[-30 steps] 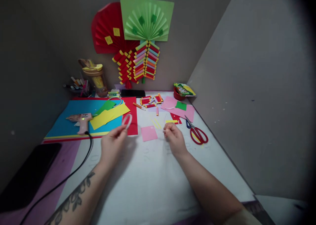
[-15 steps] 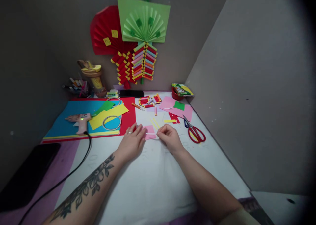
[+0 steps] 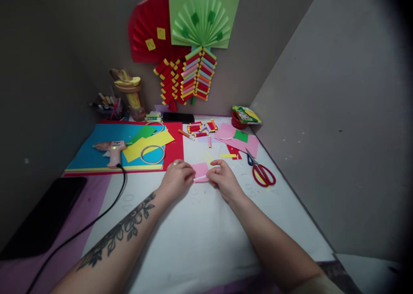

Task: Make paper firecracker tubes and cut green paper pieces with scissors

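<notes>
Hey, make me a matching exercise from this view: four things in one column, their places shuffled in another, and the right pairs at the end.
Things
1. White strip
2. Glue gun
3. Red-handled scissors
4. Pale green fan

Places
A. On the blue paper
B. Against the wall
C. To the right of the right hand
D. Between the two hands, in front of part of the pink square

Right pairs: 1-D, 2-A, 3-C, 4-B.

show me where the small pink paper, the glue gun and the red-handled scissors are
Small pink paper (image 3: 200, 169): head view, middle of its visible face.
Glue gun (image 3: 115, 148): head view, on its pink body.
Red-handled scissors (image 3: 257, 165): head view, where handles and blades meet.
</notes>
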Available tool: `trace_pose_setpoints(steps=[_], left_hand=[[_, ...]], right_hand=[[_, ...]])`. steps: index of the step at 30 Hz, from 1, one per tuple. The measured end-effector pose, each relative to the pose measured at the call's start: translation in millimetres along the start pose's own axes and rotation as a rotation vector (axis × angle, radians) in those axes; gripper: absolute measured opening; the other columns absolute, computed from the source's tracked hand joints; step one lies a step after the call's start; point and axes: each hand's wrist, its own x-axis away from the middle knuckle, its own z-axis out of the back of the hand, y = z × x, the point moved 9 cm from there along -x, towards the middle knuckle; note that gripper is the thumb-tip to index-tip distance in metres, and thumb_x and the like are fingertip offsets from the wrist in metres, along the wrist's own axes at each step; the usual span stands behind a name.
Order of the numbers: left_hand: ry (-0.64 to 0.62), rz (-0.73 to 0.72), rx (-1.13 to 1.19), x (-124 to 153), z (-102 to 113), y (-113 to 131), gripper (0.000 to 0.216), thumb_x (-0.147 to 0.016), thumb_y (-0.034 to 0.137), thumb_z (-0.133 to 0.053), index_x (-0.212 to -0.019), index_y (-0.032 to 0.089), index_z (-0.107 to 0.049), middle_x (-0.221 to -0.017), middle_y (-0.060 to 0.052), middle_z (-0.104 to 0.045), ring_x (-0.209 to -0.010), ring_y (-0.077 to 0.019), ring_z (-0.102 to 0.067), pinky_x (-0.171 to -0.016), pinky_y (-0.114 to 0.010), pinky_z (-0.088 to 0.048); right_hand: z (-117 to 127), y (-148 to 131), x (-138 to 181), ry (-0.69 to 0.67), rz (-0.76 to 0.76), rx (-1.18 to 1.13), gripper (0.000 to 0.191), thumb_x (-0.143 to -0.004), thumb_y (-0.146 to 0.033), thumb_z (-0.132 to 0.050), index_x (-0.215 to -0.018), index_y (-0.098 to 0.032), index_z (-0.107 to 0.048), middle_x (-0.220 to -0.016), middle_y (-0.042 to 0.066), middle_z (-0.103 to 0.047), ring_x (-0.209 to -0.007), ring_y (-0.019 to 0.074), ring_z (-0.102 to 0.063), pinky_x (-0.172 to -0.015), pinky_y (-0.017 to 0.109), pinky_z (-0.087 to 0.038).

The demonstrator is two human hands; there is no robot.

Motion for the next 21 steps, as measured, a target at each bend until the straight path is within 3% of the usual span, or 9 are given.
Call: trace_pose_setpoints(steps=[10,21], left_hand=[[-0.110,-0.108,0.146,-1.6,-9.0,0.5,0.024,-0.076,0.013,-0.052,-0.085,0.022,-0.072,-0.092,-0.004,-0.068,-0.088,-0.0169,-0.058,-0.081,-0.028,-0.043],[-0.135,-0.083,0.187,-2.4,-9.2,-1.5,0.025,-0.077,0.016,-0.052,-0.088,0.024,-0.073,-0.095,-0.003,-0.067,-0.089,-0.0174,-0.058,-0.083,-0.029,-0.043]], right_hand=[[-0.8,11.6,1.4,-0.015,-0.043,0.051,0.032,-0.060,-0.020,-0.062,-0.084,-0.023,-0.041,-0.047,-0.013,-0.047,-0.032,0.0044,-0.030,-0.032,0.016,-0.018],[-0.7,10.8,0.6,-0.012,-0.030,0.099,0.028,-0.061,-0.019,-0.062,-0.081,-0.021,-0.042,-0.048,-0.011,-0.047,-0.034,0.0042,-0.030,-0.034,0.017,-0.018]])
